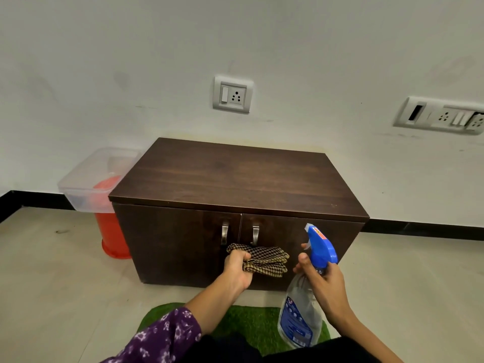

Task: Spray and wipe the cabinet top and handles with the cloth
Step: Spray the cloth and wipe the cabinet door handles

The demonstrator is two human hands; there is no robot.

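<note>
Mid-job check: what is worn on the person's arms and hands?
The left arm wears a purple sleeve with a pale floral print; its forearm is bare. The right arm shows no sleeve in view. The left hand and right hand are bare: no gloves, rings or watch visible.

Bottle label (294, 326) (small print) illegible

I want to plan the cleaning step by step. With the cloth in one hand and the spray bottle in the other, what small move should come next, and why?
Probably lift the right hand and aim the spray bottle at the cabinet top, then squeeze. The top looks dry, and the left hand grips the cloth low before the doors, ready.
</note>
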